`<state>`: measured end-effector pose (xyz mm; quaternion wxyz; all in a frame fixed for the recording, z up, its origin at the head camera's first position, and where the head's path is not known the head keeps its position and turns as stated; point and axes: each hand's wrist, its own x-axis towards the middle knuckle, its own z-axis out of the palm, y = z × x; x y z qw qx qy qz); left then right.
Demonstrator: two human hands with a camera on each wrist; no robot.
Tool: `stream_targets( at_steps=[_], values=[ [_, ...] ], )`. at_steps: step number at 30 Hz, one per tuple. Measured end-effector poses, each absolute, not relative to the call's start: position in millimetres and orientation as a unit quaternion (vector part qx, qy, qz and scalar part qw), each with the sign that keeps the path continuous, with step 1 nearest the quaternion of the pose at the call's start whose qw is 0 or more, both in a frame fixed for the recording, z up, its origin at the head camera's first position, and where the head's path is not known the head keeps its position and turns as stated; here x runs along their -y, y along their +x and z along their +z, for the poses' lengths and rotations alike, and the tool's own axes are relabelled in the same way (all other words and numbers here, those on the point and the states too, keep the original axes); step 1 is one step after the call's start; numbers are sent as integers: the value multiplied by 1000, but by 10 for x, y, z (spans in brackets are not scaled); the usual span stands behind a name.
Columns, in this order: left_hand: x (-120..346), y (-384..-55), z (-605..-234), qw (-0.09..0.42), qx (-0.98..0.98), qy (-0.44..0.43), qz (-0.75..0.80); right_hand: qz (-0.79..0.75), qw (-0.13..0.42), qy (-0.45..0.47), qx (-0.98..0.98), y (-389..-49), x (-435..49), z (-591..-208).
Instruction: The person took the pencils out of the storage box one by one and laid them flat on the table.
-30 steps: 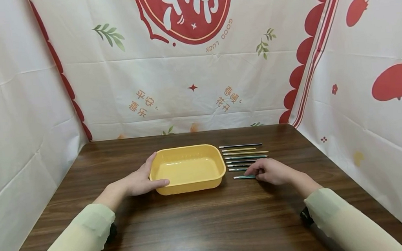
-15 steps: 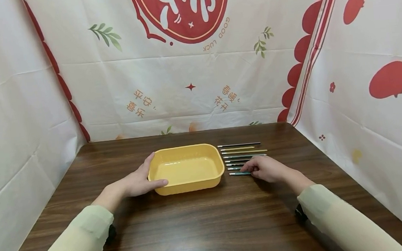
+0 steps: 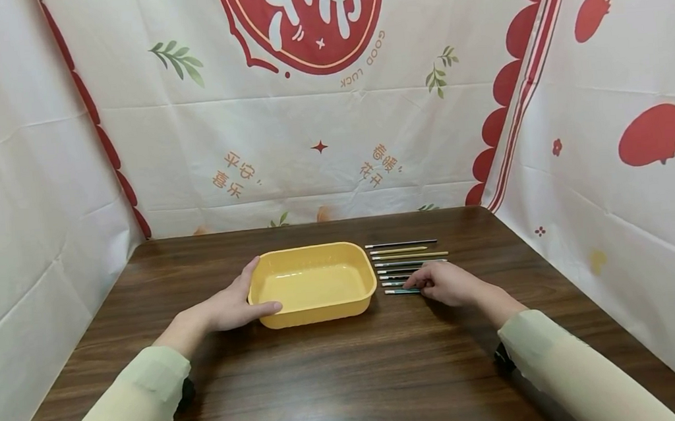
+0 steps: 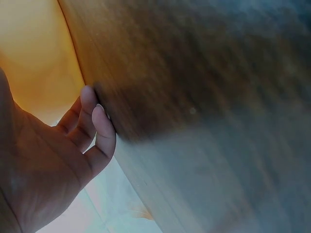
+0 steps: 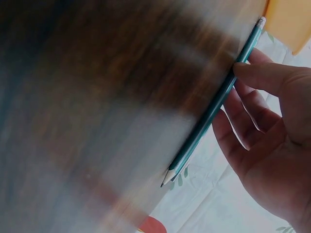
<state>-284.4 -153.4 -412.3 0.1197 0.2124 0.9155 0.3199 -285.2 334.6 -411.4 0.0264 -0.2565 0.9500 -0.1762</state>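
Observation:
A yellow plastic basin [image 3: 316, 312] stands on the table with its inside showing. My left hand [image 3: 234, 304] holds its left end, thumb lying along the near rim and fingers round the far corner. In the left wrist view, the fingers [image 4: 104, 128] curve in beside the yellow wall. My right hand [image 3: 447, 283] pinches a green pencil [image 5: 211, 109] between thumb and fingers, close to the table. This pencil is nearest to me in a row of several pencils [image 3: 409, 256], with white eraser ends toward the basin. The hand covers part of the row.
The brown wooden table [image 3: 338, 375] reaches back to a printed white cloth [image 3: 306, 120] hung behind it. More cloth [image 3: 629, 214] closes off the left and right sides. The pencils lie close to the basin's right wall.
My right hand has moved slightly left and away from me, bringing the nearest green pencil closer to the row. Over the last half second, almost nothing moves. The left hand stays on the basin.

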Motion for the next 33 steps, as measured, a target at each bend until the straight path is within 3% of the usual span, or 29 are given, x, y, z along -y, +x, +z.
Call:
stream_targets(
  at_steps=[33],
  values=[
    [1632,-2780,-4124,120,-920,181,326,-171,21,-261,-950,-2817,-3307,-4120]
  ],
)
